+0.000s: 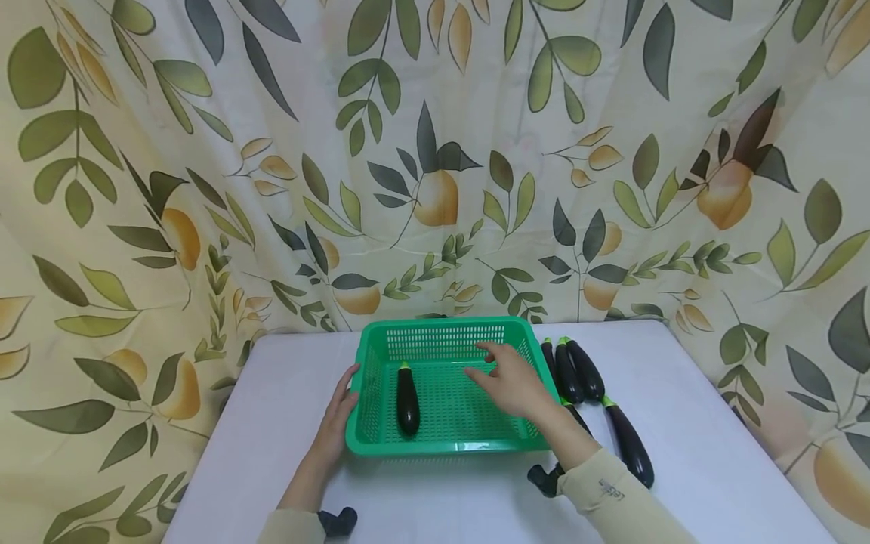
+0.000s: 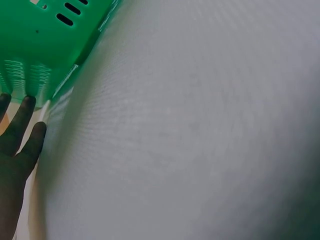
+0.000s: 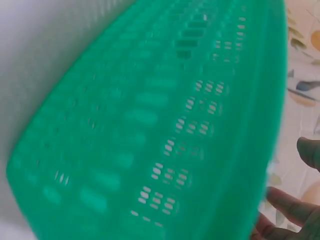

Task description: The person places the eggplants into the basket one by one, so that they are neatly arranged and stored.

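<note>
Several extended fingers of the left hand (image 1: 336, 417) are rested against the green perforated basket (image 1: 438, 449), where one eggplant (image 1: 408, 402) is laid front to back. The right hand (image 1: 513, 384), empty, thumb and index parted, is held nearer the loose eggplants (image 1: 586, 372), roughly lengthwise, outside rightward.

Beige left sleeve (image 1: 291, 527) is covering part of the forearm, matching right sleeve (image 1: 621, 499) is showing a small dark marking (image 1: 610, 489) (too blurry to read), rounded black gadgets (image 1: 338, 521) (image 1: 544, 480) are jutting out beside both cuffs, left hand (image 1: 331, 425) and right hand (image 1: 513, 385) are going bare.
</note>
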The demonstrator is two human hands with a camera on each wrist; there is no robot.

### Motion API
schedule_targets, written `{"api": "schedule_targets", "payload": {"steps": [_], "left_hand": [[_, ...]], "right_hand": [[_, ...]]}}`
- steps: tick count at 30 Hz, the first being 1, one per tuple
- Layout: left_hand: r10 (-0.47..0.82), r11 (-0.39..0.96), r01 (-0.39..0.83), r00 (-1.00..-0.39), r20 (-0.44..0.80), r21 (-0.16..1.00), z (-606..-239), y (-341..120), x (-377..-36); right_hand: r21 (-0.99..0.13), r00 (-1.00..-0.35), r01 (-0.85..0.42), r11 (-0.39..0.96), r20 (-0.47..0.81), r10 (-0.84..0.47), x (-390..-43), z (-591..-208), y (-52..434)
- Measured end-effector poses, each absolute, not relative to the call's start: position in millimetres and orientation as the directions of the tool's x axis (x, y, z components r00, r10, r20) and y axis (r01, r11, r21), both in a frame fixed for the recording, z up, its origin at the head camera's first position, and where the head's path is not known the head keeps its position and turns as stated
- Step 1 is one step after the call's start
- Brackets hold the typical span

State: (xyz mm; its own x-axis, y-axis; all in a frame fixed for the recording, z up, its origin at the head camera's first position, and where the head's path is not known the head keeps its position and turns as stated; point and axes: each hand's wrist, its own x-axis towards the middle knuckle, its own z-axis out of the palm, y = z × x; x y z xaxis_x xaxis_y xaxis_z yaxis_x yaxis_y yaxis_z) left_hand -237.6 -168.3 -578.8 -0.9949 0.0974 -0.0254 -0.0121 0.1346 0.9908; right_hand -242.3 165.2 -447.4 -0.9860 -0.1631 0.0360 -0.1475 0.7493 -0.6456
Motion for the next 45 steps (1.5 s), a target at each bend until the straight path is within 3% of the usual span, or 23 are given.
{"api": "schedule_targets", "payload": {"steps": [13, 24, 34, 45], "left_hand": [[0.098, 0.155, -0.003, -0.995, -0.018, 0.988, -574, -167, -237], [0.103, 0.133, 0.001, -0.995, -0.013, 0.991, -576, -168, -237], [0.113, 0.114, -0.004, -0.993, -0.016, 0.994, -578, -170, -238], [0.118, 0.108, -0.002, -0.993, -0.014, 0.994, -580, -171, -242]], "right_hand": [[-0.555, -0.988, -0.154, 0.818, 0.062, -0.143, -247, -424, 215], [-0.486, -0.980, -0.186, 0.854, 0.158, -0.123, -260, -425, 255], [-0.440, -0.991, -0.120, 0.890, 0.113, -0.078, -274, -436, 290], [-0.377, -1.000, 0.003, 0.926, -0.018, -0.004, -286, -463, 326]]}}
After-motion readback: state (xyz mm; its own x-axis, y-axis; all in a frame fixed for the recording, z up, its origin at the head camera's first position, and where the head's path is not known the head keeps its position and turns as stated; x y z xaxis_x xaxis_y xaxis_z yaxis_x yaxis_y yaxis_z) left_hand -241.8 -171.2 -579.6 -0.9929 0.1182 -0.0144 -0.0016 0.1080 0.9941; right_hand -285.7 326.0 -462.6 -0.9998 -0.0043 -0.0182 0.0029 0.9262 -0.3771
